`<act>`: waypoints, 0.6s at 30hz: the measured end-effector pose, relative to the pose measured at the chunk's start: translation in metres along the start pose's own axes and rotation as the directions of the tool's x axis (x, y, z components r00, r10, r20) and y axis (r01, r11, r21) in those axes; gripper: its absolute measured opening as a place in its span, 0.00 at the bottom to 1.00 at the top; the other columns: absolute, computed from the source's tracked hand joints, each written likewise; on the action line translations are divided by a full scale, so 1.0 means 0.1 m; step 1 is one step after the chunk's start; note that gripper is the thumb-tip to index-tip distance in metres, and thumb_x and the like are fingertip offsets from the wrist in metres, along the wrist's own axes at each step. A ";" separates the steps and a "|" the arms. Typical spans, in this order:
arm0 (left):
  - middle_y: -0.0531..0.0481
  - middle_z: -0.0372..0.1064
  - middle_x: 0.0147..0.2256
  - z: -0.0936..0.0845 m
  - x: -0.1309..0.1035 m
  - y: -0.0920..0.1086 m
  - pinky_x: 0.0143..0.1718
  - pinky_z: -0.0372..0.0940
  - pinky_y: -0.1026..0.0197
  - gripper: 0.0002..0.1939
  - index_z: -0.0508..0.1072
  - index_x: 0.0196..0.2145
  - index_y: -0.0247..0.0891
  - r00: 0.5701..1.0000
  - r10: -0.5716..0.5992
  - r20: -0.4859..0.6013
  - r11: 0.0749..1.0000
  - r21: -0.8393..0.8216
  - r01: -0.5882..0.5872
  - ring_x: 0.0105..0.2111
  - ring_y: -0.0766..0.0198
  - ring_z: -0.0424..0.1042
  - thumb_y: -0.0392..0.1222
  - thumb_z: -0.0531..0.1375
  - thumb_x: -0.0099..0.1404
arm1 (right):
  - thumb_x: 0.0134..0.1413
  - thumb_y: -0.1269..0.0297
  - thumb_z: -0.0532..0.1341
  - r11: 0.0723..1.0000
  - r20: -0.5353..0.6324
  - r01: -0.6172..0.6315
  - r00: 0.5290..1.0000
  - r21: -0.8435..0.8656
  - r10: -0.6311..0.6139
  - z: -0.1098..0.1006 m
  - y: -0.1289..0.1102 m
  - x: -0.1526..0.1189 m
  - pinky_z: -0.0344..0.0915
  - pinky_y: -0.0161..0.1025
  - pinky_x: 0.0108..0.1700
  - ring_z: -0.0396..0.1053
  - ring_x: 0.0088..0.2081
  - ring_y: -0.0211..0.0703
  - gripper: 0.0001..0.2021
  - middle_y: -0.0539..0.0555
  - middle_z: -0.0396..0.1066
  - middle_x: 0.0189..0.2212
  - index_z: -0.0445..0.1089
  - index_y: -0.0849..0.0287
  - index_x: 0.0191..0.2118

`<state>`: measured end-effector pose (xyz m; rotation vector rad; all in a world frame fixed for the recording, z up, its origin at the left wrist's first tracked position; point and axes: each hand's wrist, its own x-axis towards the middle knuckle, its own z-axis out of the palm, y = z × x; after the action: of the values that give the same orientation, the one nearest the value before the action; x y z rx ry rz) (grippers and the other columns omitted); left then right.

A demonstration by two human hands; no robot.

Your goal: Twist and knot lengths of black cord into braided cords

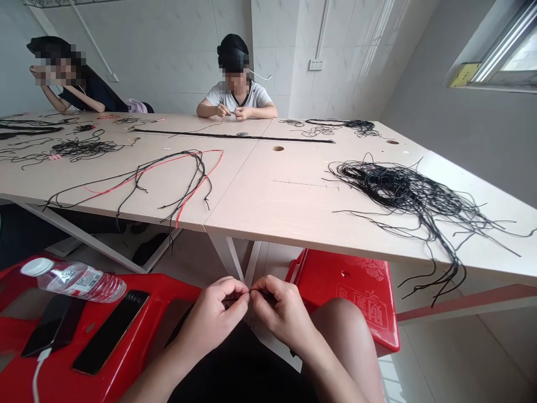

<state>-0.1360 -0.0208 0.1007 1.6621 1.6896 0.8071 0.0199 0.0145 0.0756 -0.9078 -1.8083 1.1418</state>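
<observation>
My left hand [222, 305] and my right hand [279, 308] meet above my lap, thumb and forefinger pinched in each. Between the touching fingertips is a thin black cord [229, 303], mostly hidden by the fingers. Beyond my hands, on the table [251, 201], a loose loop of black cords [197, 162] lies with a red cord [183, 204] among them, some ends hanging over the edge. At the right, a big tangled bundle of black cords [390, 184] spreads out, and its strands droop over the table's front edge.
A red stool [168, 291] at my left bears a plastic bottle [90, 282], a phone [111, 330] and a dark device with a white cable [52, 324]. Another red stool [350, 280] stands under the table. Two people sit across, near a long black cord strip [235, 136].
</observation>
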 end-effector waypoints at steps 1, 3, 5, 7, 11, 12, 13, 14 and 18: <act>0.53 0.67 0.27 0.00 0.00 0.01 0.29 0.63 0.66 0.09 0.71 0.27 0.38 1.000 -0.003 0.000 1.000 0.006 0.003 0.28 0.67 0.67 0.41 0.54 0.62 | 0.53 0.71 0.56 1.000 0.001 -0.001 1.000 0.003 0.001 0.00 0.00 0.00 0.59 0.27 0.28 0.65 0.25 0.31 0.06 0.48 0.70 0.23 0.70 0.61 0.30; 0.53 0.66 0.26 -0.01 0.00 0.02 0.29 0.62 0.66 0.09 0.69 0.25 0.38 1.000 -0.006 -0.001 1.000 0.020 0.006 0.27 0.67 0.66 0.41 0.54 0.61 | 0.53 0.71 0.56 1.000 0.012 0.001 1.000 0.011 -0.001 0.00 -0.01 0.00 0.59 0.26 0.28 0.65 0.25 0.31 0.06 0.48 0.70 0.23 0.70 0.61 0.30; 0.53 0.66 0.25 -0.02 -0.01 0.04 0.29 0.62 0.66 0.08 0.69 0.24 0.38 1.000 -0.005 -0.010 0.999 0.037 0.005 0.27 0.67 0.66 0.40 0.54 0.60 | 0.52 0.71 0.56 1.000 0.023 0.002 1.000 0.019 -0.003 0.01 -0.02 0.00 0.59 0.27 0.28 0.65 0.25 0.31 0.06 0.48 0.70 0.23 0.70 0.62 0.30; 0.53 0.65 0.25 -0.03 -0.02 0.04 0.28 0.62 0.66 0.08 0.68 0.24 0.38 1.000 0.001 -0.019 0.999 0.049 0.000 0.27 0.67 0.65 0.39 0.54 0.60 | 0.52 0.71 0.56 1.000 0.032 0.002 0.999 0.025 -0.003 0.01 -0.02 -0.01 0.58 0.27 0.28 0.64 0.25 0.31 0.06 0.48 0.70 0.23 0.70 0.62 0.30; 0.53 0.65 0.25 -0.03 -0.04 0.05 0.27 0.62 0.66 0.08 0.68 0.23 0.38 1.000 0.017 -0.021 0.998 0.058 -0.016 0.26 0.67 0.65 0.39 0.53 0.59 | 0.51 0.71 0.56 1.000 0.042 0.001 0.999 0.027 -0.002 0.02 -0.02 -0.02 0.58 0.27 0.27 0.63 0.24 0.31 0.06 0.48 0.69 0.22 0.70 0.62 0.30; 0.53 0.65 0.24 -0.03 -0.05 0.05 0.27 0.62 0.66 0.08 0.67 0.23 0.38 1.000 0.023 -0.021 0.998 0.061 -0.021 0.26 0.67 0.65 0.38 0.53 0.59 | 0.51 0.71 0.55 1.000 0.042 0.002 0.999 0.022 -0.003 0.03 -0.02 -0.02 0.57 0.28 0.26 0.62 0.23 0.31 0.06 0.48 0.68 0.21 0.70 0.62 0.31; 0.53 0.64 0.24 -0.03 -0.05 0.05 0.27 0.62 0.66 0.08 0.67 0.23 0.38 0.999 0.028 -0.022 0.998 0.063 -0.026 0.26 0.67 0.65 0.38 0.53 0.59 | 0.51 0.71 0.55 1.000 0.044 0.005 0.999 0.017 -0.005 0.03 -0.02 -0.02 0.57 0.28 0.26 0.62 0.23 0.31 0.06 0.48 0.68 0.21 0.70 0.62 0.31; 0.54 0.64 0.24 -0.03 -0.05 0.05 0.27 0.62 0.66 0.08 0.67 0.23 0.38 0.999 0.031 -0.022 0.997 0.066 -0.029 0.26 0.67 0.65 0.38 0.53 0.59 | 0.51 0.71 0.55 1.000 0.048 0.006 0.999 0.011 -0.007 0.03 -0.02 -0.02 0.57 0.28 0.26 0.61 0.22 0.31 0.06 0.48 0.68 0.21 0.70 0.61 0.31; 0.54 0.64 0.24 -0.04 -0.04 0.03 0.27 0.61 0.66 0.08 0.66 0.22 0.38 0.999 0.036 -0.033 0.996 0.079 -0.033 0.26 0.67 0.65 0.37 0.53 0.58 | 0.51 0.72 0.55 1.000 0.047 0.006 0.999 -0.023 -0.005 0.03 0.00 -0.01 0.57 0.28 0.26 0.62 0.23 0.32 0.07 0.48 0.69 0.22 0.70 0.61 0.31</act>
<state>-0.1368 -0.0251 0.1058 1.7436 1.7408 0.7988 0.0176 0.0122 0.0745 -0.8953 -1.8643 1.1492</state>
